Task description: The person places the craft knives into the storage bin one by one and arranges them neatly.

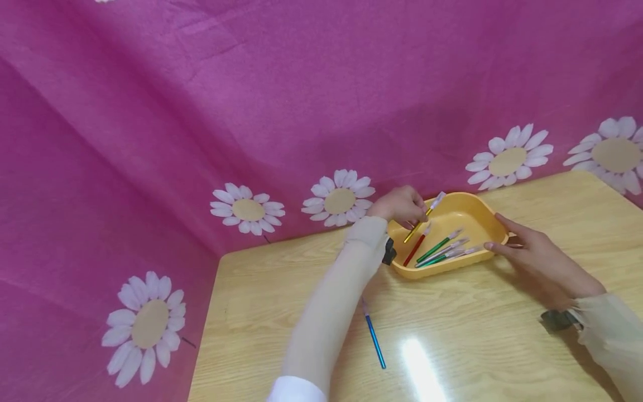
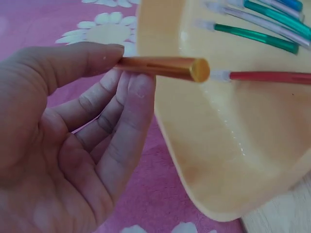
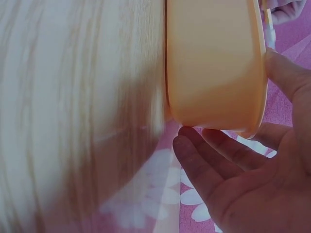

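Observation:
My left hand (image 1: 402,205) pinches a gold pen-style craft knife (image 2: 165,67) between thumb and fingertips, above the left part of a yellow plastic tray (image 1: 464,207). The knife slants, its pale cap pointing up and away. Inside the tray lie a red craft knife (image 1: 417,248), green ones (image 1: 432,250) and silver ones, all with pale caps. My right hand (image 1: 540,254) touches the tray's right end from outside, fingers spread and fairly straight, thumb (image 3: 286,73) at the rim. A blue craft knife (image 1: 374,341) lies on the table beside my left forearm.
The tray stands on a light wooden table (image 1: 266,312), near its back edge. Purple cloth (image 1: 281,100) with white daisies hangs behind and to the left. Bright light reflects off the front of the table (image 1: 422,368). Each wrist wears a dark strap piece.

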### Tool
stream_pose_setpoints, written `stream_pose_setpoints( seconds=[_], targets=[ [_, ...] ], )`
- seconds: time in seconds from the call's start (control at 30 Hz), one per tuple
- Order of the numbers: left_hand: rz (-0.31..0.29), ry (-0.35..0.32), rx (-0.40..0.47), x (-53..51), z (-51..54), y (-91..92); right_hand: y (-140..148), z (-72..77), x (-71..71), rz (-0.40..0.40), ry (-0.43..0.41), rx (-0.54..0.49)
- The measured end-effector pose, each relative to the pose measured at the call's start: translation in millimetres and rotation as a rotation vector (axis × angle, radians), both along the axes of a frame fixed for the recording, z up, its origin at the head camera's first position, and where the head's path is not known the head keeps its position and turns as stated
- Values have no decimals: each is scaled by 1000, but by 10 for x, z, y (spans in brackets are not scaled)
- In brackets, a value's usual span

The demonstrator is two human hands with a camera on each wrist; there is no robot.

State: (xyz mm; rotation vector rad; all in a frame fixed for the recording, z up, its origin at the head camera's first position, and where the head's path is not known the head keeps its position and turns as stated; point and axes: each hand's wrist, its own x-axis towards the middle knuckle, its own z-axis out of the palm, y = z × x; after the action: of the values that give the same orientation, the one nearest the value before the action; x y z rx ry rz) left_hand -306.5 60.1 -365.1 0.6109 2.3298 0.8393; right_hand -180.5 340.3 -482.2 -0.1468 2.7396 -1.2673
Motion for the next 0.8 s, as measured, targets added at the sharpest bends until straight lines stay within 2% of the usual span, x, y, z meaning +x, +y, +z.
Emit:
stream_pose_setpoints(
  seconds=[0.17, 0.4, 0.6, 0.8],
  targets=[
    [17, 14, -18, -3, -63, 107, -5, 5, 1, -5, -65, -24],
    [46, 65, -37, 10, -140, 192, -9, 13, 33, -11, -80, -81],
    [81, 120, -67, 39, -213, 183, -19, 9, 25, -13, -97, -83],
    [118, 118, -18, 33, -230, 95, -8, 6, 40, -15, -78, -87]
  ],
)
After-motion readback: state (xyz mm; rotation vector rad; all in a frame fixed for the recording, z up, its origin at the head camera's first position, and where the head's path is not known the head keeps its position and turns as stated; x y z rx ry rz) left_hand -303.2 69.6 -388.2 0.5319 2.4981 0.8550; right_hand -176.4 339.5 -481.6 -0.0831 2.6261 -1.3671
